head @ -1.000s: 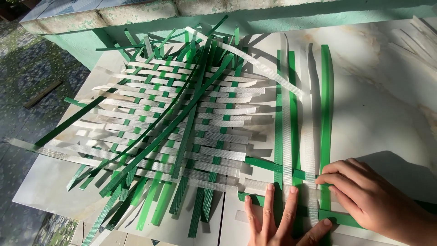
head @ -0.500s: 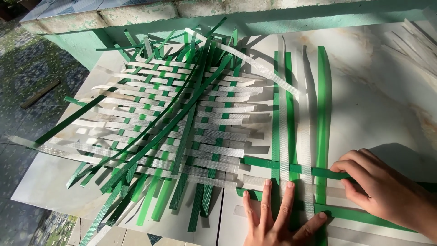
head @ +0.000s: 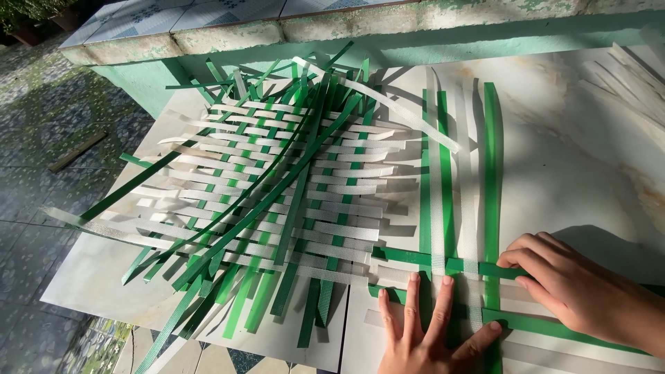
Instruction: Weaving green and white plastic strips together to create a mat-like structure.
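Note:
A loose woven mat of green and white plastic strips [head: 277, 187] lies across a pale marbled board [head: 575, 159]. At its right side, several long green and white strips [head: 490, 166] run away from me, crossed near the front by a horizontal green strip [head: 415, 257]. My left hand [head: 422, 329] lies flat with fingers spread, pressing down on the crossing strips at the near edge. My right hand [head: 575, 287] rests with fingertips on the right end of the horizontal green strip, where it crosses the outermost upright green strip.
A low green-painted concrete ledge with a tiled top [head: 291, 21] runs along the far side. Spare white strips [head: 634, 69] lie at the far right. Tiled ground [head: 41, 138] drops away on the left, with a stick [head: 77, 150] on it.
My right hand has slid away from me along the upright strips, pushing the horizontal green strip up toward the weave. My left hand stays pressed flat, shifting only slightly.

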